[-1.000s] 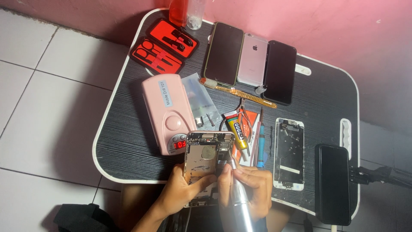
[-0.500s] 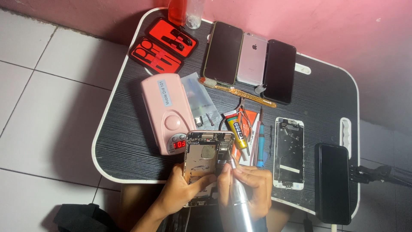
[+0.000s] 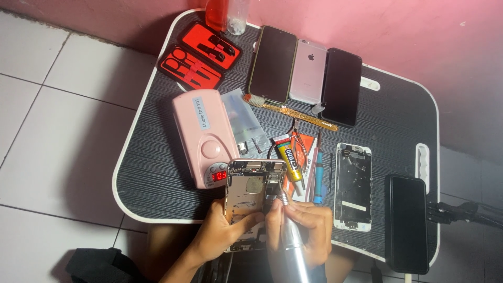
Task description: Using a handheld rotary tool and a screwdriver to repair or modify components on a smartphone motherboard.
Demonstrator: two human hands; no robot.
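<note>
Opened phone shell (image 3: 251,195): bare matt metal. Drill handpiece (image 3: 292,241): polished silver metal. Control box (image 3: 205,137) at 10 o'clock: smooth glossy pink plastic. Tabletop (image 3: 157,157): ribbed black woodgrain.

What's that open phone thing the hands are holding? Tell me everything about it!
The opened phone housing is a silvery metal shell with its screen off, showing bare insides and small parts near its top edge. It lies tilted over the black table's near edge. The left hand holds its lower part, and the right hand presses a silver rotary tool into it.
</note>
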